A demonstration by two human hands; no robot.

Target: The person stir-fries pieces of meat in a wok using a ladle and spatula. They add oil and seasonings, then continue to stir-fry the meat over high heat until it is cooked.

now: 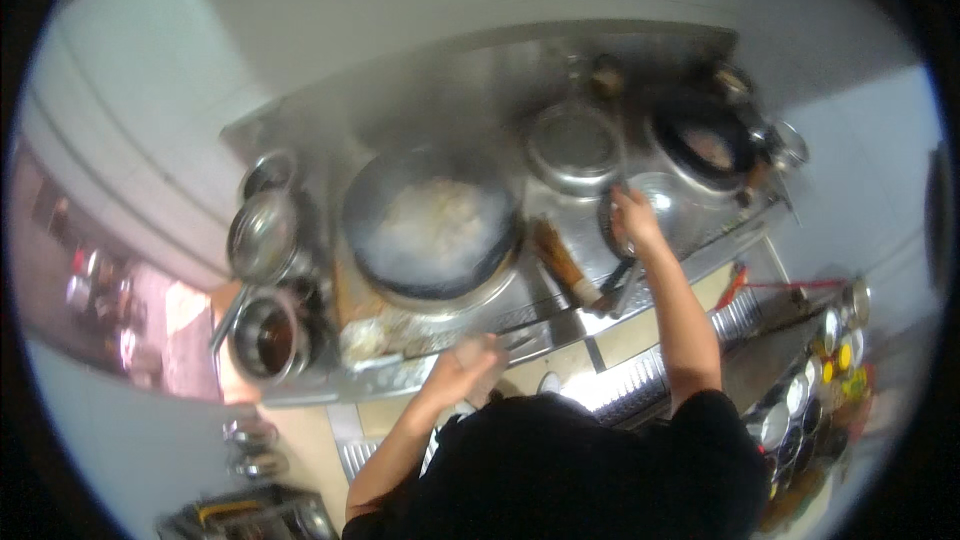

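My left hand is at the front edge of the range, below a large wok. Its fingers are curled by a blurred greyish thing, which I cannot make out. Pale food lies in the wok under rising steam. My right hand reaches over the steel top, its fingers bent above a round metal vessel. Blur hides whether it grips a handle. Between that hand and the wok lies a bamboo wok brush. Behind it is a round steel pan or lid.
A second dark wok with reddish contents stands at the right. Along the left side are a strainer or bowl and a pot of dark liquid. Several seasoning containers stand at lower right. Floor grating lies in front of the range.
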